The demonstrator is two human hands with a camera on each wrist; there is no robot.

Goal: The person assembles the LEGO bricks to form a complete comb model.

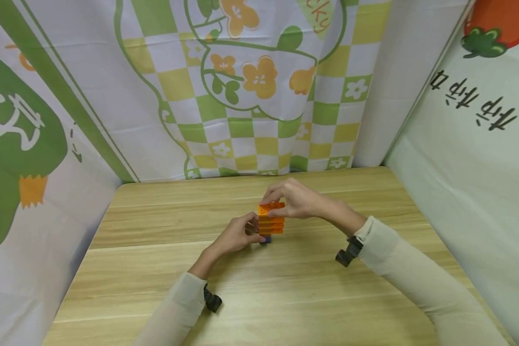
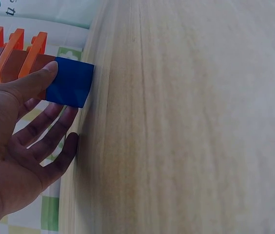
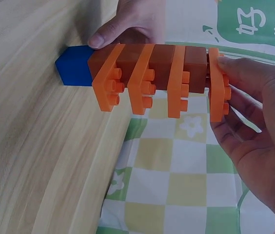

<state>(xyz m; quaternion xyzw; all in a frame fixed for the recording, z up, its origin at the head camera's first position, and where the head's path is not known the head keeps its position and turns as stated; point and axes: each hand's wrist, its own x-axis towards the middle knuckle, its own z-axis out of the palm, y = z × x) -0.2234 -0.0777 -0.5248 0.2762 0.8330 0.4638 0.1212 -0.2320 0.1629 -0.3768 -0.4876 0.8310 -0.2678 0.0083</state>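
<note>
A tower of toy building bricks stands upright on the table. Its base is a blue brick (image 2: 71, 82), above which brown bricks (image 3: 163, 68) alternate with thin orange plates (image 3: 136, 87) that jut out to one side with their studs showing. At the foot of the tower, my left hand (image 1: 233, 236) pinches the base, its thumb where the blue and the lowest brown brick meet. My right hand (image 1: 300, 199) grips the topmost orange plate (image 3: 216, 85) between thumb and fingers. A narrow gap with studs shows between that plate and the brown brick under it.
The wooden table (image 1: 155, 288) has its far edge close to a hanging checked cloth (image 1: 242, 129). Printed cloth walls flank the table left and right. Each wrist carries a black camera on a strap.
</note>
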